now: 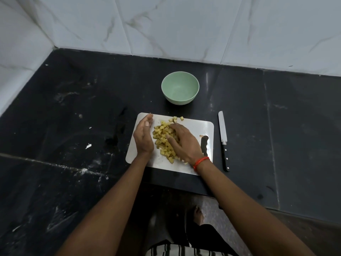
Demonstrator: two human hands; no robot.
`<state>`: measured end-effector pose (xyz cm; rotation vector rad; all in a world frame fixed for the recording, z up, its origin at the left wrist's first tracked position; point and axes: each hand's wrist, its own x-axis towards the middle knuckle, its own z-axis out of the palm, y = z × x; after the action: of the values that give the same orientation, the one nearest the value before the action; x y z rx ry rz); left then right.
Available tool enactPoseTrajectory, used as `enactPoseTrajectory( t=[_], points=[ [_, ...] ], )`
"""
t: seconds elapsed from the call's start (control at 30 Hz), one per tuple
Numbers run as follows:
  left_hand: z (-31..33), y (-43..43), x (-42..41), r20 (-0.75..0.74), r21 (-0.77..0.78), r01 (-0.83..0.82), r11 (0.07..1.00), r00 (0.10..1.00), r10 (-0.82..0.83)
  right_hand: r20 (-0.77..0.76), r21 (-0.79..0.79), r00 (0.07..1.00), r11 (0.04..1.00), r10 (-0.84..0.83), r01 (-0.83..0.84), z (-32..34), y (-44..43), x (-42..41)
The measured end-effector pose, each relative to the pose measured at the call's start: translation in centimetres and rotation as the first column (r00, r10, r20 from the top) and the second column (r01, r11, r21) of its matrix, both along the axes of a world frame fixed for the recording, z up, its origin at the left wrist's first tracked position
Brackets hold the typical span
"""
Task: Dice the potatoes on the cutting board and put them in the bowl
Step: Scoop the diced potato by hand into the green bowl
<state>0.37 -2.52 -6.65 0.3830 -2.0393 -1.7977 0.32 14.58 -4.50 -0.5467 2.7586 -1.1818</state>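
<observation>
A heap of yellow diced potato lies on the white cutting board in the middle of the black counter. My left hand stands on its edge against the left side of the heap, palm facing the dice, fingers straight. My right hand lies flat over the right side of the heap, fingers spread and touching the pieces. A few loose dice sit at the board's far edge. Beyond the board stands the pale green bowl, with nothing visible inside it.
A black-handled knife lies on the counter just right of the board, blade pointing away. The board has a dark handle slot at its right end. White marble walls close off the back and left. The counter's front edge runs below the board.
</observation>
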Motion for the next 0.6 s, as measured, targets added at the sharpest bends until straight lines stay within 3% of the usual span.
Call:
enactPoseTrajectory(
  t=[0.1,0.17,0.3,0.43,0.53,0.6],
  points=[
    [-0.1,0.1,0.1,0.003,-0.044,0.016,0.999,1.0,-0.016,0.018,-0.211,0.987,0.964,-0.163,0.163,0.8,0.4,-1.7],
    [-0.1,0.1,0.1,0.009,-0.06,0.029,0.998,1.0,-0.028,0.094,-0.212,0.984,0.963,-0.15,0.167,1.0,0.7,-3.6],
    [-0.3,0.0,0.1,0.037,-0.066,0.033,0.997,0.999,-0.03,0.097,0.048,0.972,0.974,0.216,-0.221,1.0,1.0,-5.2],
    [-0.3,0.0,0.2,0.043,-0.096,0.052,0.994,0.998,-0.048,0.101,0.071,0.936,0.936,0.337,-0.344,1.2,2.4,-3.5],
    [-0.2,0.2,0.1,0.035,-0.13,0.072,0.989,0.997,-0.068,0.089,-0.189,0.993,0.98,0.075,-0.058,1.1,4.3,-1.6],
    [-0.1,0.3,0.2,0.033,-0.143,0.077,0.987,0.997,-0.073,0.154,-0.35,0.978,0.918,-0.142,0.188,1.2,4.7,-0.2]
  ],
)
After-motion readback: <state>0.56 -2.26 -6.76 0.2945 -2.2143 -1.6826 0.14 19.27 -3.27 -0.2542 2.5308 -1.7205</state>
